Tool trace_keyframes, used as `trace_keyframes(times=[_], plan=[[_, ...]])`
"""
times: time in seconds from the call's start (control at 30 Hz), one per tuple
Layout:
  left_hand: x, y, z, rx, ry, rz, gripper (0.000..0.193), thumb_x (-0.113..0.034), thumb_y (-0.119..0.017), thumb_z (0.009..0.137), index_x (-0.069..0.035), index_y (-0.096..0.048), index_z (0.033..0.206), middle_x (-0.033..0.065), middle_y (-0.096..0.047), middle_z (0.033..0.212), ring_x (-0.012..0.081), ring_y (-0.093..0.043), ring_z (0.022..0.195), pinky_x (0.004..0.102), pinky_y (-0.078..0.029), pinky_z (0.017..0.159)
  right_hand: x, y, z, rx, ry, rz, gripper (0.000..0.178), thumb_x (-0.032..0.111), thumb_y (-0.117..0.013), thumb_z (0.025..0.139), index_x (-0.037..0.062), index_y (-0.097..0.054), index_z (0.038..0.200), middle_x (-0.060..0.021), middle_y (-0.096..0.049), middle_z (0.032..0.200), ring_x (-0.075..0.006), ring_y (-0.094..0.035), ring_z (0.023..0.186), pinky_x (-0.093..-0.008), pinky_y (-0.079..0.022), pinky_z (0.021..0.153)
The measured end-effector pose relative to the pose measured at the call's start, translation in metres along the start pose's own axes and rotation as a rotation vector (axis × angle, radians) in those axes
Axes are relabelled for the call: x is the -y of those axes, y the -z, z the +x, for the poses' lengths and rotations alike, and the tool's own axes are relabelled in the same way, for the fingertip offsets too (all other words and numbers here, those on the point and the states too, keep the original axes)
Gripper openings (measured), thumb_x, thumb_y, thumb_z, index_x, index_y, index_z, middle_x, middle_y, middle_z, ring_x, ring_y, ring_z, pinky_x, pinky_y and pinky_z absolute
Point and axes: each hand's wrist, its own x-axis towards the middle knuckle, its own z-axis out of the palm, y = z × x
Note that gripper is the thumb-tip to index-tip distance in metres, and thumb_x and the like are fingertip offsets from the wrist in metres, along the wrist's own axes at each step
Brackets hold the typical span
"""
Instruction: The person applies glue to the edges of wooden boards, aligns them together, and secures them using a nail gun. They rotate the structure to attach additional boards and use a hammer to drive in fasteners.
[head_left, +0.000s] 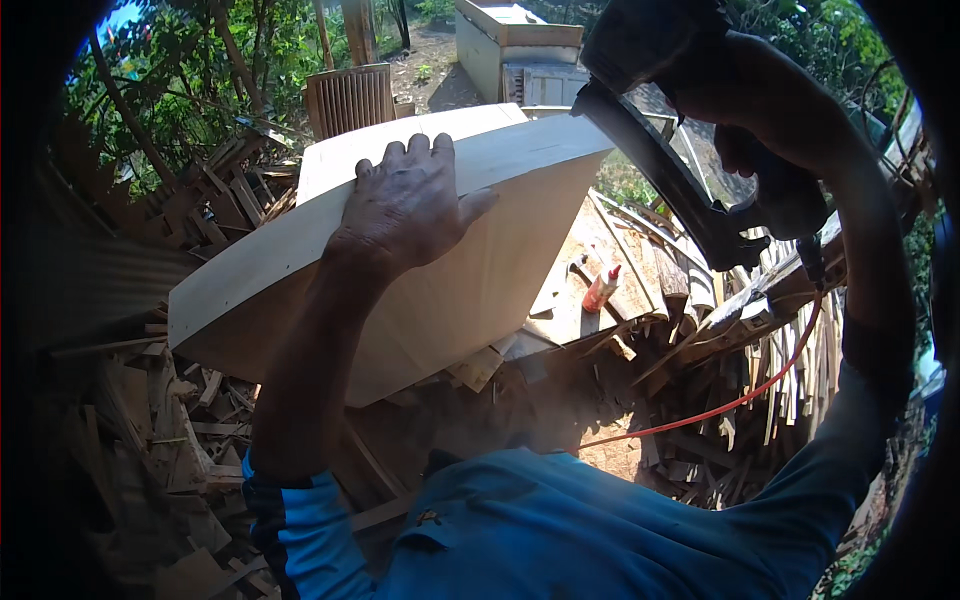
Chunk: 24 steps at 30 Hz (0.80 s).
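A pale wooden box-like piece (450, 290) stands tilted before me, its curved edge board (260, 235) facing up. Across that edge lies my left hand (405, 205), flat, fingers reaching to the far side and thumb stretched out to the right. My right hand (765, 110) is wrapped around the grip of a dark nail gun (650, 50). The gun's nose meets or nearly touches the right end of the edge board; exact contact is hard to tell. Its long magazine (660, 165) slants down to the right. A red air hose (770, 385) joins the gun's lower end.
Beyond the piece, a red glue bottle (600, 290) and a hammer (578, 266) lie on a sunlit wooden board. Scrap wood (215, 390) is heaped at left, and thin strips (770, 370) at right. A slatted panel (350, 100) and a pale cabinet (515, 50) stand farther back.
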Motion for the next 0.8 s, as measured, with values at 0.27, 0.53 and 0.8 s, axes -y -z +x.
trace_keyframes(times=[0.27, 0.53, 0.8], plan=[[0.019, -0.025, 0.021, -0.070, -0.079, -0.032, 0.083, -0.063, -0.059, 0.088, 0.005, -0.048, 0.134, 0.0268, -0.054, 0.128, 0.0394, -0.054, 0.122, 0.0467, -0.045, 0.104, -0.150, -0.012, 0.011, -0.215, -0.105, 0.271, 0.028, 0.020, -0.072, 0.089, 0.0035, -0.060, 0.107, -0.0017, -0.058, 0.073, -0.0113, -0.058, 0.054, -0.0277, -0.048, 0.048], [0.015, -0.018, 0.017, -0.143, -0.073, -0.016, 0.085, -0.064, -0.059, 0.088, 0.005, -0.048, 0.137, 0.0235, -0.055, 0.128, 0.0372, -0.055, 0.122, 0.0450, -0.045, 0.105, -0.218, -0.117, 0.071, -0.398, 0.153, 0.564, 0.083, 0.012, -0.079, 0.079, 0.0041, -0.033, 0.147, -0.0090, -0.064, 0.092, -0.0150, -0.062, 0.072, -0.0285, -0.049, 0.057], [0.011, -0.026, 0.011, -0.150, -0.082, 0.006, 0.084, -0.062, -0.062, 0.088, 0.005, -0.048, 0.137, 0.0225, -0.055, 0.128, 0.0363, -0.055, 0.123, 0.0450, -0.045, 0.105, -0.199, -0.166, 0.085, -0.453, 0.294, 1.215, 0.097, 0.001, -0.078, 0.082, 0.0128, -0.019, 0.158, -0.0165, -0.070, 0.107, -0.0129, -0.068, 0.080, -0.0281, -0.055, 0.065]])
